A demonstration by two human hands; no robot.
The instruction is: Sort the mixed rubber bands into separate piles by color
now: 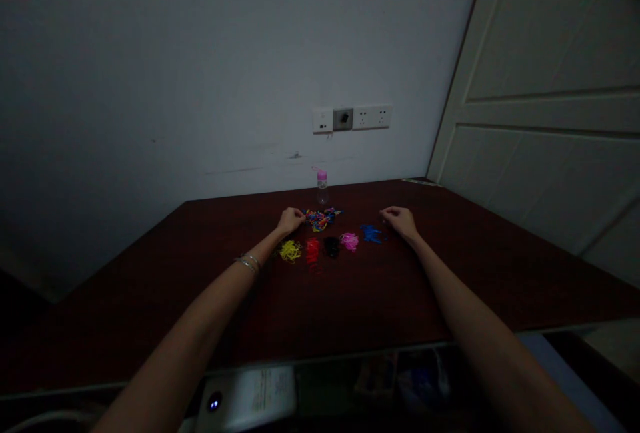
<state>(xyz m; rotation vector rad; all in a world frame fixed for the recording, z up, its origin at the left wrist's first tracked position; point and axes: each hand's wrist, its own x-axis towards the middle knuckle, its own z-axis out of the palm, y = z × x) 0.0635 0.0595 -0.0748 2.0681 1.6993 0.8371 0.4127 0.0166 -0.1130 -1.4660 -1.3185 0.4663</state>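
Observation:
A heap of thin, mixed-colour strands (323, 219), which look like small rubber bands, lies on the dark red table. My left hand (291, 221) is at the heap's left edge, fingers pinched together; what they hold, if anything, is too small to make out. To the right, my right hand (401, 221) hovers near the blue pile (371, 233) with its thumb and fingers closed. Between my arms, single-colour piles form a row: yellow (290, 251), red (313, 250), black (331, 247) and pink (349, 241).
A clear bottle with a pink cap (323, 187) stands behind the heap. Sockets (373, 117) are on the wall, and a white door (545, 99) is at the right. Below the table's front edge lies a white box-like object (273, 396).

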